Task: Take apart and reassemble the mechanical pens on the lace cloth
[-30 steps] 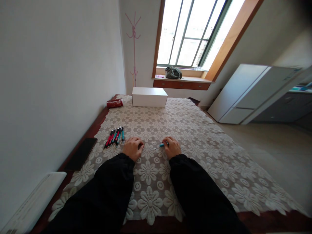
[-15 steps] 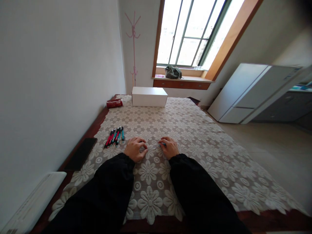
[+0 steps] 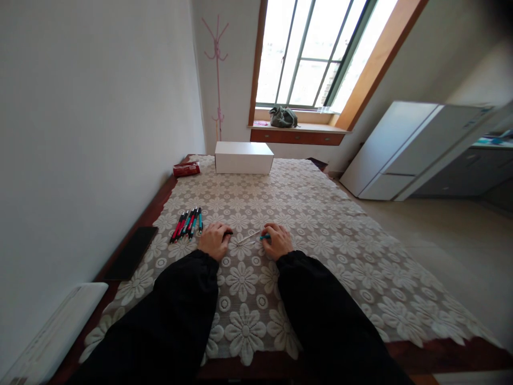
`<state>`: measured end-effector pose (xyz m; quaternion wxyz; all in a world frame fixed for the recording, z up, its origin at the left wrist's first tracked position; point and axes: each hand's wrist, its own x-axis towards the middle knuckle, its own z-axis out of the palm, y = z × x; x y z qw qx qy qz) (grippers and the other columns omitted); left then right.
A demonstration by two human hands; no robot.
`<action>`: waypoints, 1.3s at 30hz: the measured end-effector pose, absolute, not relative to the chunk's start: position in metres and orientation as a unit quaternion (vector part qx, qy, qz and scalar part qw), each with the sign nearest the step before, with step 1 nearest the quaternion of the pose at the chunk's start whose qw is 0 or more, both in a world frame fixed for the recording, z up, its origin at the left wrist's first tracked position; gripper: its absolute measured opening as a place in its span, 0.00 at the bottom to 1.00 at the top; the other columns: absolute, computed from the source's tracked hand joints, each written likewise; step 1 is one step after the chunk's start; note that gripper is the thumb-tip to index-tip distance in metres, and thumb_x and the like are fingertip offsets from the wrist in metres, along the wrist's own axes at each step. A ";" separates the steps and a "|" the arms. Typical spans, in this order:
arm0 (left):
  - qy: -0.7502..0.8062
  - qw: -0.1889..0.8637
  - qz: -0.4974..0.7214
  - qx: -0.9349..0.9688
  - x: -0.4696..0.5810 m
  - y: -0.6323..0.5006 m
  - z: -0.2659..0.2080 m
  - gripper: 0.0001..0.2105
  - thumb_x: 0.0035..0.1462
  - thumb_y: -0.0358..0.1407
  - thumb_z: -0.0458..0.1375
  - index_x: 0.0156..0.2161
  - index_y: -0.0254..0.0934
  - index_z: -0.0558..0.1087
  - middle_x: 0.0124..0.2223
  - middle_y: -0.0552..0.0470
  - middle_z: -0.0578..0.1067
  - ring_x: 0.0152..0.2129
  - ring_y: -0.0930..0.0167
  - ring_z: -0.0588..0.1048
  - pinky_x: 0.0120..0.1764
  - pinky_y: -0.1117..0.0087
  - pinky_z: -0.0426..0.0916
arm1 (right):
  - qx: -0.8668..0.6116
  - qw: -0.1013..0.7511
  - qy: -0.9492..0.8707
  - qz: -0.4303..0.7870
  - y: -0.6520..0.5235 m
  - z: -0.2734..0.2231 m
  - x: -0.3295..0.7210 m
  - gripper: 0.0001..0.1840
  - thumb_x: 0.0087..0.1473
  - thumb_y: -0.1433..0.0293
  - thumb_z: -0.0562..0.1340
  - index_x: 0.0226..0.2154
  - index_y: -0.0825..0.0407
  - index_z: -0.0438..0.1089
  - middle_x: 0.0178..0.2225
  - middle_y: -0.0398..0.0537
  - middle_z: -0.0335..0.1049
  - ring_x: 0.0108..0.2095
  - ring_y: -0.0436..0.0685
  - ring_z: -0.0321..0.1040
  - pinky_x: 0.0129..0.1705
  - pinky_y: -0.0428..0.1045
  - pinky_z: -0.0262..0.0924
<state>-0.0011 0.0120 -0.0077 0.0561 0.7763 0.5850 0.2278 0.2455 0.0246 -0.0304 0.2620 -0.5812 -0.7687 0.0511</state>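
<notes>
My right hand [image 3: 278,240] rests at the middle of the table, its fingers closed on a teal pen barrel [image 3: 264,237]. To its left, my left hand [image 3: 215,240] is closed on a small dark pen part [image 3: 228,232], whose tip pokes out past the fingers. Between the two hands a thin white pen refill [image 3: 247,237] lies slantwise on the flowered tablecloth [image 3: 245,331]. A smaller whitish piece sits just below it, too tiny to make out. Beside my left hand is a row of red, teal and black pens [image 3: 187,224].
A white box [image 3: 243,158] stands at the far end, with a red packet [image 3: 186,169] to its left. Along the left edge lie a black flat slab [image 3: 132,253] and a long white object [image 3: 60,331]. The wall borders the table's left side.
My left hand has drawn a little left, away from the right hand. The white refill that spanned the gap between my fingers now lies on the cloth.
</notes>
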 end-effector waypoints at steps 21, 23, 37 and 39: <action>0.538 0.113 0.223 0.805 -0.006 0.015 -0.003 0.17 0.50 0.33 0.57 0.47 0.41 0.72 0.56 0.50 0.70 0.56 0.63 0.64 0.62 0.57 0.51 | -0.559 0.277 -0.777 0.082 0.027 -0.031 0.248 0.16 0.41 0.78 0.57 0.36 0.48 0.65 0.43 0.48 0.69 0.48 0.60 0.61 0.54 0.56 0.52; 0.541 0.120 0.217 0.804 -0.013 0.019 -0.004 0.17 0.50 0.35 0.58 0.47 0.42 0.72 0.57 0.50 0.70 0.57 0.62 0.64 0.63 0.54 0.50 | -0.570 0.285 -0.766 0.084 0.028 -0.030 0.250 0.18 0.40 0.79 0.57 0.37 0.48 0.64 0.43 0.48 0.69 0.48 0.60 0.62 0.53 0.55 0.54; 0.517 0.117 0.198 0.825 -0.015 0.021 -0.009 0.18 0.57 0.43 0.56 0.51 0.41 0.70 0.60 0.47 0.66 0.60 0.61 0.60 0.63 0.53 0.50 | -0.423 0.257 -0.863 0.102 0.020 -0.024 0.240 0.21 0.46 0.76 0.58 0.45 0.47 0.68 0.55 0.48 0.64 0.58 0.61 0.54 0.59 0.59 0.50; 0.514 0.112 0.196 0.828 -0.016 0.021 -0.009 0.18 0.57 0.44 0.55 0.52 0.41 0.70 0.60 0.47 0.65 0.60 0.61 0.59 0.63 0.53 0.50 | -0.418 0.253 -0.867 0.097 0.021 -0.025 0.240 0.23 0.47 0.76 0.58 0.47 0.47 0.67 0.57 0.48 0.62 0.60 0.61 0.52 0.61 0.60 0.47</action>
